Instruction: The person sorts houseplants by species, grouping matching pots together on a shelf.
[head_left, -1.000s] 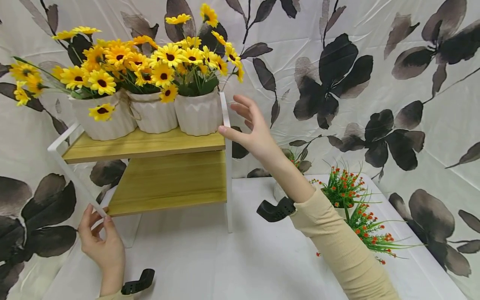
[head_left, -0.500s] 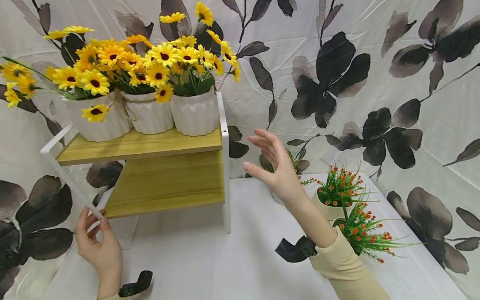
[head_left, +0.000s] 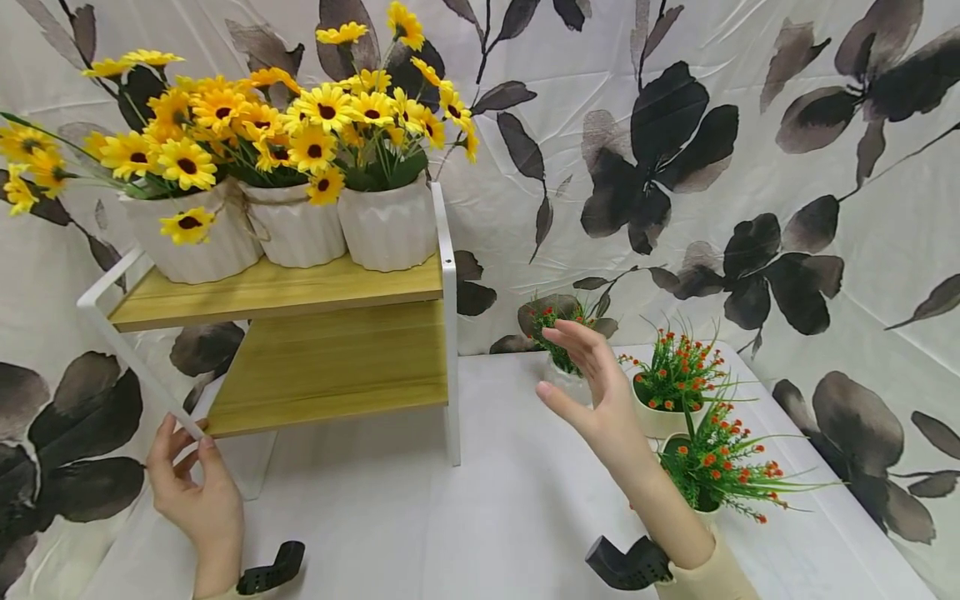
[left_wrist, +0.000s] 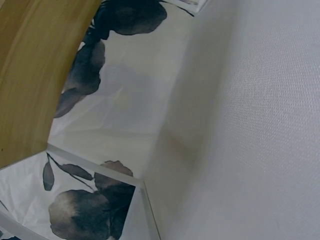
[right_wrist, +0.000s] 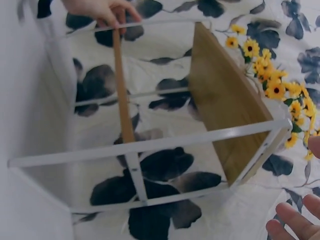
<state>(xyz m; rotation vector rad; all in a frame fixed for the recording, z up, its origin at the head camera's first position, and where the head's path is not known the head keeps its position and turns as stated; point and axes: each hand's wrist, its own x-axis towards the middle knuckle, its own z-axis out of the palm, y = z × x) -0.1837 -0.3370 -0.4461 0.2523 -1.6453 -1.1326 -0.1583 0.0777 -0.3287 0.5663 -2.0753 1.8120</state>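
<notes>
- Standing on the shelf (head_left: 322,288): three yellow-flower pots (head_left: 296,229) (this part seems done).
- Right of the shelf, three red-flower pots (head_left: 663,421) are still off it.
- Left hand (head_left: 197,492) pinches the shelf's left frame (head_left: 138,367); right hand (head_left: 603,404), well apart, holds nothing.
- Right wrist view alone shows the shelf's right crossbar (right_wrist: 136,177).

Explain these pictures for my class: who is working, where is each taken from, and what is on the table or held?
There is no robot here; the work is done bare-handed. The wide pictures look forward and down from the person's head; the other two look from each wrist. The left hand grips the side of a white-framed shelf; the right hand is open, holding nothing. The shelf stands on a white table, bearing three pots of yellow flowers. Three pots of red flowers stand farther right.
</notes>
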